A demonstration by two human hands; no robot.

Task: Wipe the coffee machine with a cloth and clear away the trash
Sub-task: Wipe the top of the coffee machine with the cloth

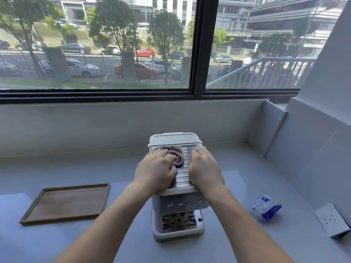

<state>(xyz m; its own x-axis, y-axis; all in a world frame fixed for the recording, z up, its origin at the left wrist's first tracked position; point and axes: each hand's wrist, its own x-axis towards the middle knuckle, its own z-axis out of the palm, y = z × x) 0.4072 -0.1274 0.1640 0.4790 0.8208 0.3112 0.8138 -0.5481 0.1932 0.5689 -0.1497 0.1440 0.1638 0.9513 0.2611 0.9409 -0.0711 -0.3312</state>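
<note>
Head view, centre of frame: left hand clenched on a bunched grey cloth, pressing it onto the ribbed metal top of the white coffee machine; right hand laid flat and released beside it. Lower left, a wooden tray on the grey surface; lower right, a crumpled blue-and-white wrapper.

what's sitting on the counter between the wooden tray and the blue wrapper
The coffee machine, in the head view. Both hands rest on its top, the left hand pressing the cloth.
</note>
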